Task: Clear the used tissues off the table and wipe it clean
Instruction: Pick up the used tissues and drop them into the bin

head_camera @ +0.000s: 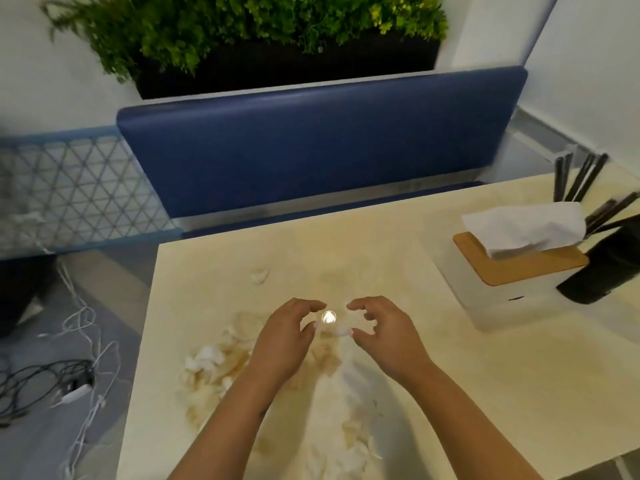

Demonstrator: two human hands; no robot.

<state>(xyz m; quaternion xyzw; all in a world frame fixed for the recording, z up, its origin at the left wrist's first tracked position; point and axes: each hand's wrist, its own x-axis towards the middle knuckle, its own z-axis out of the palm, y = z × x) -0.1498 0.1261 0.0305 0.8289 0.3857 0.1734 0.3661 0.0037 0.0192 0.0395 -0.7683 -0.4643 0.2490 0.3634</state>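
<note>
The clearing looks barely begun. Near the left edge of the counter (pixel 450 393), a heap of crumpled, stained used tissues (pixel 211 368) lies in a loose pile, and the surface around it shows brownish smears. A small stray scrap (pixel 259 275) sits apart from the heap, farther toward the back edge. More torn white pieces (pixel 349 441) trail down the middle toward the near edge, between the two forearms.

The left hand (pixel 284 344) hovers over the middle of the counter with fingers curled inward, and its fingertips seem to pinch the left end of a small white wad (pixel 341 329). The right hand (pixel 384 332) faces it, fingers likewise curled, thumb and forefinger at the wad's right end. A bright glare spot sits between the hands, so the exact contact is hard to read.

Toward the right edge stands a white tissue box (pixel 498 299) with a wooden lid and a clean sheet sticking up, and just beside it a dark holder of chopsticks (pixel 609 271).

By my judgement nearly all the tissues remain to be gathered, and wiping has not started, since the stains are plainly there.
</note>
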